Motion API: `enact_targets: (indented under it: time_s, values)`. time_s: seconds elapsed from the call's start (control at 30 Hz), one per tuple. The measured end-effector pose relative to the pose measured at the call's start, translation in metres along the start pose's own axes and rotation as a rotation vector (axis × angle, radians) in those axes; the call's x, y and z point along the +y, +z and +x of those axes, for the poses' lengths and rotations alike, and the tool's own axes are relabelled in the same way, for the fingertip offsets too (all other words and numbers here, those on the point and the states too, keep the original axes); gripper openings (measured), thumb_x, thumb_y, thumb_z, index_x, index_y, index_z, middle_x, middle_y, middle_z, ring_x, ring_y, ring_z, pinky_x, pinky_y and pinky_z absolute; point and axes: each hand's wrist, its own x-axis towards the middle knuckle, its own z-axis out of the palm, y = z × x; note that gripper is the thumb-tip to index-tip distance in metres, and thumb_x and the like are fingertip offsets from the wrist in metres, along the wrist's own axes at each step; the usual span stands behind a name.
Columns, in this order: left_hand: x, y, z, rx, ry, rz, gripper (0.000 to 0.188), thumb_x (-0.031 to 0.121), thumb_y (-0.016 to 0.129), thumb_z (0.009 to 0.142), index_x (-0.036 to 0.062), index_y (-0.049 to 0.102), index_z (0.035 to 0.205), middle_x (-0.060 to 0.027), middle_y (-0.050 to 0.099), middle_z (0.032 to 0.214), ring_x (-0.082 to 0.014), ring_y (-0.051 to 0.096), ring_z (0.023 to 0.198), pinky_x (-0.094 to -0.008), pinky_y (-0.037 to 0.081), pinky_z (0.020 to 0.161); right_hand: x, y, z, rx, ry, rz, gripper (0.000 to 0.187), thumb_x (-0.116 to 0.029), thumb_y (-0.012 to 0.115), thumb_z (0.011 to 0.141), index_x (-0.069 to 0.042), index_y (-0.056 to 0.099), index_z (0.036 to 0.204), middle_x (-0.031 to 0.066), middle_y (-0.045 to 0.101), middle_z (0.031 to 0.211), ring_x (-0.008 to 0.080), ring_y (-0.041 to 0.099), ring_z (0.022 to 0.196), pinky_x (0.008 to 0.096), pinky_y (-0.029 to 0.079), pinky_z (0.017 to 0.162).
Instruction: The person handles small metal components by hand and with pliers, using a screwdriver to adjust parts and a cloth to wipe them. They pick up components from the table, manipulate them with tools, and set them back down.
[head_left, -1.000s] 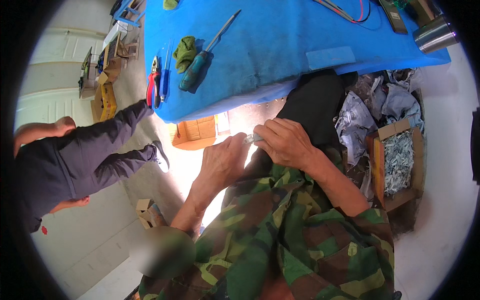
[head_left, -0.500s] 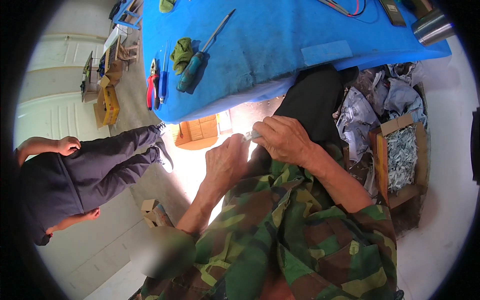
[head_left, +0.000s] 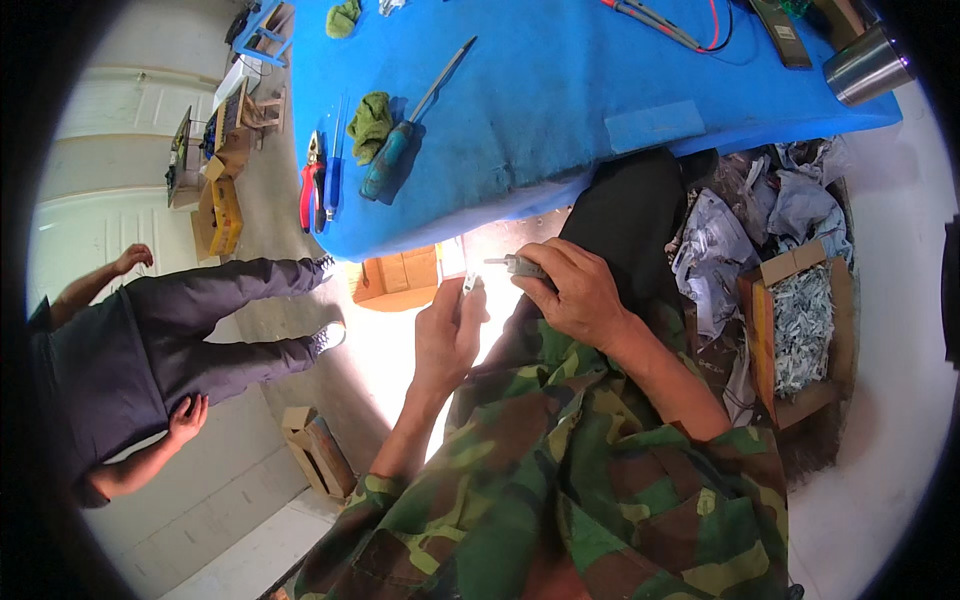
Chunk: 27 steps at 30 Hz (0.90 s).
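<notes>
Pinched in my left hand [head_left: 446,335] is a small white piece [head_left: 470,283], upright between thumb and fingers; its exact kind is too small to make out. My right hand [head_left: 585,295] is closed round a short grey tool with a thin tip [head_left: 524,266]. That tip points left at the white piece, with a small gap between them. Both hands are over my lap, just short of the blue-covered table [head_left: 500,120]. Bright light on the floor behind them washes out some detail.
On the table lie red-handled pliers [head_left: 312,185], blue and teal screwdrivers [head_left: 390,160], a green cloth [head_left: 369,127] and test leads [head_left: 655,22]. A metal cup [head_left: 868,66] stands far right. At right, a box [head_left: 803,330] holds small metallic pieces. Another person [head_left: 190,340] is at left.
My hands have moved apart from being close together, so the thin tip and the white piece now show. The person at left has shifted their arms and legs.
</notes>
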Motion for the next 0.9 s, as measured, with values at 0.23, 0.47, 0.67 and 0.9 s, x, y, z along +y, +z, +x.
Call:
enact_targets:
  time_s: [0.23, 0.47, 0.67, 0.9]
  values:
    - [0.026, -0.001, 0.011, -0.049, -0.213, -0.548, 0.028, 0.024, 0.058, 0.109, -0.0003, 0.062, 0.123, -0.0065, 0.069, 0.084, -0.0071, 0.057, 0.065, -0.0222, 0.044, 0.056, -0.004, -0.005, 0.000, -0.014, -0.009, 0.014, 0.031, -0.013, 0.081, 0.083, -0.006, 0.067, 0.110, 0.0107, 0.068, 0.093, 0.0334, 0.067, 0.081, 0.0417, 0.056, 0.071]
    - [0.023, 0.006, 0.017, -0.027, -0.168, -0.557, 0.018, 0.014, 0.064, 0.103, 0.0000, 0.063, 0.114, -0.0068, 0.071, 0.092, -0.0085, 0.060, 0.073, -0.0233, 0.047, 0.061, -0.003, -0.005, -0.001, -0.056, -0.015, 0.016, 0.027, -0.012, 0.076, 0.086, -0.005, 0.068, 0.112, 0.0121, 0.068, 0.090, 0.0346, 0.067, 0.080, 0.0424, 0.055, 0.070]
    - [0.023, 0.007, 0.023, -0.031, -0.199, -0.491, 0.014, 0.014, 0.064, 0.103, 0.0001, 0.064, 0.105, -0.0066, 0.070, 0.088, -0.0088, 0.060, 0.069, -0.0236, 0.046, 0.060, -0.003, -0.006, -0.001, -0.068, -0.034, 0.041, 0.027, -0.013, 0.072, 0.092, -0.001, 0.067, 0.116, 0.0159, 0.071, 0.089, 0.0366, 0.069, 0.078, 0.0441, 0.055, 0.070]
    - [0.026, 0.009, 0.029, -0.040, -0.205, -0.516, 0.014, 0.015, 0.063, 0.104, 0.0009, 0.063, 0.103, -0.0064, 0.069, 0.084, -0.0088, 0.059, 0.065, -0.0235, 0.045, 0.056, -0.001, -0.004, -0.004, -0.082, 0.010, 0.119, 0.025, -0.014, 0.069, 0.096, 0.000, 0.066, 0.116, 0.0179, 0.073, 0.093, 0.0379, 0.070, 0.078, 0.0450, 0.056, 0.069]
